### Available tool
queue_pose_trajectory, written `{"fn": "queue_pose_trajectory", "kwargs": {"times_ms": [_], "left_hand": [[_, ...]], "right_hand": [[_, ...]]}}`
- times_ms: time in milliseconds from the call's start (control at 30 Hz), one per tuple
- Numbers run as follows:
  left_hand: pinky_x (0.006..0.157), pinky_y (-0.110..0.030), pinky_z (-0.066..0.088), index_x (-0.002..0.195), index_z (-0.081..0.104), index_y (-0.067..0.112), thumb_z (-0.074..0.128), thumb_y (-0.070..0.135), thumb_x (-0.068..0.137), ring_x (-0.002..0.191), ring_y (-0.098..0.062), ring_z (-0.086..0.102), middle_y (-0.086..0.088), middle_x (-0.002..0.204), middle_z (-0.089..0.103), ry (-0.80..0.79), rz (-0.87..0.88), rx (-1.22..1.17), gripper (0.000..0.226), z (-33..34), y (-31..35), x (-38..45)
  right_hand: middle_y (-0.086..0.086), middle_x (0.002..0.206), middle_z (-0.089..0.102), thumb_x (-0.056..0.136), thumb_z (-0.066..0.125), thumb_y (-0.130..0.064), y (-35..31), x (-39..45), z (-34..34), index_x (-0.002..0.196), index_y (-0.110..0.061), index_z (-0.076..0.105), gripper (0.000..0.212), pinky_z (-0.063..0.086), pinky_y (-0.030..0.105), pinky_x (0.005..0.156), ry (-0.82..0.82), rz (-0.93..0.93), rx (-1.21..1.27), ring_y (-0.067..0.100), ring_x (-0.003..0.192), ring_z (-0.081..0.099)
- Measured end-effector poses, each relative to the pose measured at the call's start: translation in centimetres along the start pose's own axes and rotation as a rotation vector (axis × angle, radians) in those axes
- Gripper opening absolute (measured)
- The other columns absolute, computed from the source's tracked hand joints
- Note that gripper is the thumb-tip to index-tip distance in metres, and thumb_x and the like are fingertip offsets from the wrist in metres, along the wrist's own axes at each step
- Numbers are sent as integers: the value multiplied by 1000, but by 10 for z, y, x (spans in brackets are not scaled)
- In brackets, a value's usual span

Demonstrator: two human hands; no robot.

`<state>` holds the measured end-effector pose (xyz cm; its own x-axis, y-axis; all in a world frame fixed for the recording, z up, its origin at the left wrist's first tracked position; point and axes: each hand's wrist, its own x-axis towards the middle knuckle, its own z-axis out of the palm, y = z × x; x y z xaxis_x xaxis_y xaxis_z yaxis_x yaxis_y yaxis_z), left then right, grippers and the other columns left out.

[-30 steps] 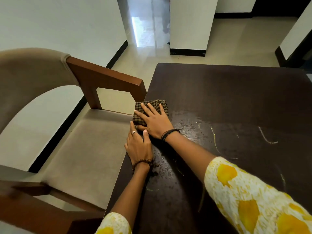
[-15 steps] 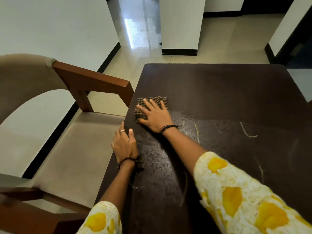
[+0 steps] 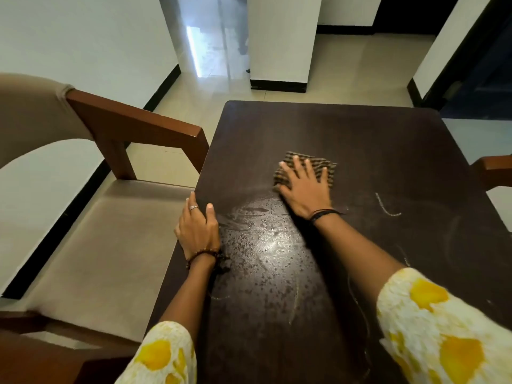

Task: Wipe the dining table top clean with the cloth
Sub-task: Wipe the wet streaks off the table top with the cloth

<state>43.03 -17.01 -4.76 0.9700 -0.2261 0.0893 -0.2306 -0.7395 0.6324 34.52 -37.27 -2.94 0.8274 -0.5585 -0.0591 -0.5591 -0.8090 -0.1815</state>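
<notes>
Checked cloth (image 3: 304, 169), frame centre: soft, light, folded; likely bunches, so press flat. Right hand (image 3: 304, 189) fingers spread flat on it; left hand (image 3: 198, 227) grips dining table (image 3: 332, 128) edge.

A brown-framed chair (image 3: 91, 217) with beige seat stands on the tiled floor (image 3: 346, 90). Beyond the chair is a white pillar (image 3: 282, 40); well right of it, another armrest (image 3: 494, 170).
</notes>
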Motion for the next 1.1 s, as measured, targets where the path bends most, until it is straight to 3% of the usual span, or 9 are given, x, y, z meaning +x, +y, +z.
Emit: {"fn": "queue_pose_trajectory", "kwargs": {"times_ms": [167,233,367,567,700,867,1100], "left_hand": [[107,-54,-10,144,22,14,39,30,96,141,-20,8,-10,151,22,-70,62,110,54,6,10,-5],[106,-53,-15,144,21,16,40,31,95,141,-17,3,-8,152,21,-90,81,170,55,1,5,-3],[108,-48,-15,144,22,16,43,26,95,141,-16,3,-7,152,20,-138,240,206,54,7,30,-28],[108,-42,-17,146,11,21,32,36,97,140,-16,-13,-3,154,-8,-310,435,229,55,53,105,-100],[106,-41,-18,146,8,21,24,41,97,139,-15,-15,0,154,-10,-393,422,186,55,85,139,-128],[110,-46,-15,145,11,19,-10,44,76,141,-17,-5,-4,155,1,-353,455,264,76,97,131,-138],[109,-45,-16,146,10,18,8,37,91,141,-15,-5,-2,155,0,-362,440,267,58,94,134,-142]], "right_hand": [[1,160,3,96,30,-49,-52,-10,11,148,-32,13,57,-3,58,113,-24,-147,4,25,147,1],[-1,160,1,98,29,-46,-59,-13,12,149,-32,11,56,-4,57,114,-62,-216,-15,23,147,0],[-4,160,3,97,30,-44,-3,-20,3,149,-33,12,55,-2,54,115,-47,-238,1,19,147,2],[-4,159,3,97,32,-44,128,-49,-24,148,-33,11,56,2,53,115,-30,13,3,18,147,3],[-4,159,4,98,32,-42,188,-71,-39,149,-32,13,55,1,53,115,-40,189,29,19,147,3],[-4,160,1,98,31,-44,187,-74,-37,148,-34,12,55,-1,57,114,-45,254,47,23,147,1],[-6,159,-1,98,26,-46,121,-71,-26,148,-37,8,54,-1,60,112,-58,-16,-35,24,147,-1]]}}
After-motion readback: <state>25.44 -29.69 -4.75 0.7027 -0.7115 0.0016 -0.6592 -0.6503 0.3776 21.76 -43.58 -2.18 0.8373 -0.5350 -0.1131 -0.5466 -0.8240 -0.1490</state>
